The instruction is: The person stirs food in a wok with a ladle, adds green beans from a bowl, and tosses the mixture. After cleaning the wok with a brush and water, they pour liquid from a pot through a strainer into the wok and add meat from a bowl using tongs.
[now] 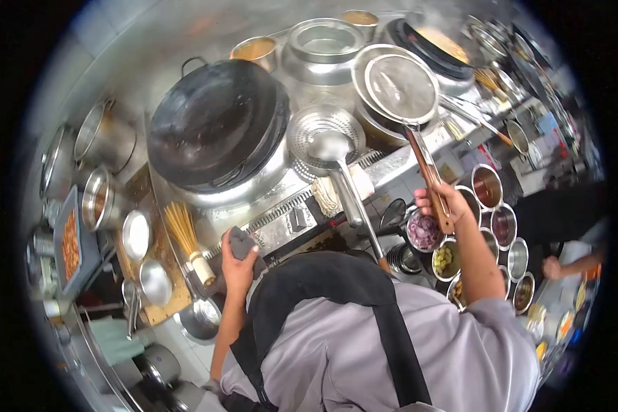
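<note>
My left hand [239, 266] is closed on a dark grey cloth [242, 243] in front of the stove's near edge. My right hand [448, 206] grips the wooden handle [427, 163] of a round mesh strainer. The strainer [399, 86] lies over a pot [379, 130], and steam blurs what is under its mesh. Left of it, a ladle [329, 147] rests in a perforated skimmer [307, 122], its long handle slanting down toward my apron. A large black wok [213, 123] sits on the left burner, above my left hand.
A bamboo brush [183, 230] leans by the left counter, near metal bowls [155, 282]. Several steel containers stand at right, with chopped red onion [426, 230] in one. A lidded-looking steam pot [326, 44] sits behind. Another person's hand [553, 268] shows at far right.
</note>
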Motion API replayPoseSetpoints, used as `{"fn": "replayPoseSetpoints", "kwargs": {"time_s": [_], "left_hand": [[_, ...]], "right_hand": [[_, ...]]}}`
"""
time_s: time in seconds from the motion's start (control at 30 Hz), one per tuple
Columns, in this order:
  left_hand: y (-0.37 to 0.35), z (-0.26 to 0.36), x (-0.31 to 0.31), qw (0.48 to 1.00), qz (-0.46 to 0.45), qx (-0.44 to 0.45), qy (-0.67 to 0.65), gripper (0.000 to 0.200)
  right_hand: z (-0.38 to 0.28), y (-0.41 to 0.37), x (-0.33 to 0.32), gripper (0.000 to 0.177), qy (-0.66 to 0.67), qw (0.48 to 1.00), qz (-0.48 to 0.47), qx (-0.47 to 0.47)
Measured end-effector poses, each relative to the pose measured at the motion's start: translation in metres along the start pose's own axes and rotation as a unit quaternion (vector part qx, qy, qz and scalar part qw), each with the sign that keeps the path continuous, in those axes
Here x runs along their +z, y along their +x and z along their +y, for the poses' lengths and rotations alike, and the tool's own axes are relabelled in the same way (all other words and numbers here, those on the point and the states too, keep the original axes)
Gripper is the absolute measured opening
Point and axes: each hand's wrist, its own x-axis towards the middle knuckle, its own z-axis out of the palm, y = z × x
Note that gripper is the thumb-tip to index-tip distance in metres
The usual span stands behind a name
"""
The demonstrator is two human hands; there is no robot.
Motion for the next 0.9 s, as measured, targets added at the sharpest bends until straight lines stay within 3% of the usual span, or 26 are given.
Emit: {"fn": "replayPoseSetpoints", "kwargs": {"time_s": [0.07,0.13,0.23,0.33,0.4,0.47,0.57,0.67,0.73,0.8,0.87,0.9], "left_hand": [[-0.009,-0.007,0.004,1.000,0.023,-0.014,-0.004,0.070],[-0.019,0.013,0.006,0.999,-0.001,-0.027,0.016,0.071],[-0.025,0.011,-0.006,0.999,0.019,-0.032,0.028,0.073],[-0.025,0.007,-0.021,0.999,0.022,-0.034,-0.021,0.074],[-0.027,0.005,-0.033,1.000,0.024,-0.007,-0.009,0.074],[-0.029,-0.004,-0.044,0.999,0.020,-0.009,-0.037,0.074],[-0.036,-0.022,-0.062,0.995,0.011,-0.021,-0.094,0.073],[-0.044,-0.029,-0.083,0.986,0.024,-0.058,-0.153,0.068],[-0.053,-0.030,-0.097,0.979,0.039,-0.086,-0.181,0.063],[-0.066,-0.026,-0.110,0.912,0.030,-0.189,-0.362,0.045],[-0.077,-0.048,-0.123,0.915,0.030,-0.192,-0.355,0.037],[-0.081,-0.053,-0.131,0.885,0.031,-0.221,-0.409,0.038]], "right_hand": [[0.017,0.031,-0.030,0.026,0.093,0.991,-0.093,-0.022],[0.010,0.023,0.007,0.019,0.128,0.989,-0.074,-0.026],[0.010,0.007,0.053,0.019,0.062,0.992,-0.096,-0.057],[0.010,-0.020,0.115,0.021,-0.077,0.990,-0.056,-0.108],[0.003,-0.039,0.175,0.021,-0.090,0.985,-0.099,-0.107],[-0.002,-0.039,0.224,0.021,-0.048,0.977,-0.190,-0.081],[0.007,-0.025,0.316,0.013,0.053,0.973,-0.224,0.010],[0.061,0.032,0.397,0.008,0.044,0.961,-0.268,0.061],[0.119,0.074,0.450,0.012,0.130,0.952,-0.269,0.070],[0.144,0.058,0.490,0.021,0.036,0.976,-0.206,0.065],[0.193,0.073,0.492,0.032,-0.015,0.954,-0.278,0.110],[0.195,0.058,0.483,0.039,-0.073,0.923,-0.350,0.146]]}}
